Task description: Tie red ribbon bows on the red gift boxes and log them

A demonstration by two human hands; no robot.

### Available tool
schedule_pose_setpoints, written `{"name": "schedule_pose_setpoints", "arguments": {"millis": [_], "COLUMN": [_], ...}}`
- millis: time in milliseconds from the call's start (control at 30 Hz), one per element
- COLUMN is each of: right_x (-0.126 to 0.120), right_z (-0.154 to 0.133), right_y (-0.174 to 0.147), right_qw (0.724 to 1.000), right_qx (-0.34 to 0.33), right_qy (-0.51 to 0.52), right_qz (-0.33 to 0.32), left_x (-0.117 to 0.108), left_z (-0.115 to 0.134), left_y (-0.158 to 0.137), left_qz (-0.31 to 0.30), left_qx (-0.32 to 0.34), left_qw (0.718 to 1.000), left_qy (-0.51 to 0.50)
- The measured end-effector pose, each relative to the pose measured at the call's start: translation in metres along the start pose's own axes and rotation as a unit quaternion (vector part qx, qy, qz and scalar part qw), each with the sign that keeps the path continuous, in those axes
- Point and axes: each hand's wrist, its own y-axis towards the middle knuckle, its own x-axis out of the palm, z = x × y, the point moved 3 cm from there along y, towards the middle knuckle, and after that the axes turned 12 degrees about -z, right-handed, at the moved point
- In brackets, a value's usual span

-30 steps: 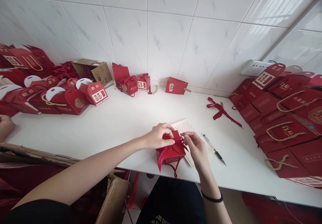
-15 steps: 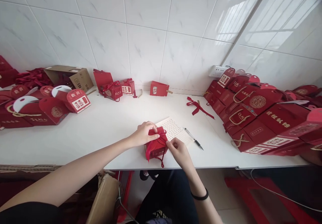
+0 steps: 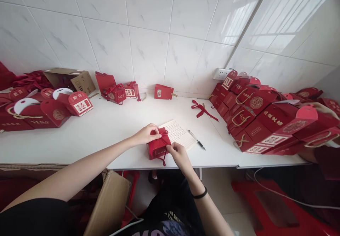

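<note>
A small red gift box stands near the table's front edge, a red ribbon tied across its top. My left hand reaches over the box's back left, thumb and fingers pinched on the ribbon by the knot. At the right edge of the box, my right hand is closed in a pinch on the ribbon too; the exact bit held is mostly covered by the fingertips. A dark red cord with a knotted end hangs down the front. Behind the box lies a handwritten sheet, with a pen beside it.
Red gift boxes are stacked at right, where another person's hand reaches in. More boxes stand at left, before an open carton. A loose ribbon and red card lie farther back.
The view has shifted slightly. The ribbon tail that hung at the box's front left no longer shows there. Another person's hand has appeared at the right stack. My hands stay at the ribbon.
</note>
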Motion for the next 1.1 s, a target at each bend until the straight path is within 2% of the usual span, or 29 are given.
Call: {"name": "schedule_pose_setpoints", "arguments": {"millis": [200, 333, 467, 733, 867, 1100], "right_x": [-0.004, -0.007, -0.015, -0.035, -0.048, -0.060], "right_z": [0.006, 0.014, 0.020, 0.025, 0.027, 0.028], "right_y": [0.004, 0.002, 0.002, 0.005, 0.008, 0.002], "right_qw": [0.998, 0.994, 0.991, 0.983, 0.980, 0.974], "right_qx": [-0.014, -0.030, -0.058, -0.081, -0.093, -0.096], "right_qy": [0.024, 0.052, 0.057, 0.041, 0.025, 0.033], "right_qz": [-0.055, -0.096, -0.109, -0.157, -0.173, -0.203], "left_x": [0.001, 0.004, 0.008, 0.010, 0.015, 0.040], "left_z": [-0.002, 0.004, 0.013, 0.023, 0.027, 0.031], "left_y": [-0.003, -0.004, -0.003, 0.011, 0.019, 0.009], "left_qz": [-0.006, -0.002, -0.010, -0.038, -0.003, 0.114], "left_qx": [-0.030, -0.069, -0.104, -0.113, -0.107, -0.101], "left_qw": [0.999, 0.997, 0.994, 0.992, 0.992, 0.984], "left_qy": [-0.024, -0.025, -0.028, -0.044, -0.065, -0.089]}}
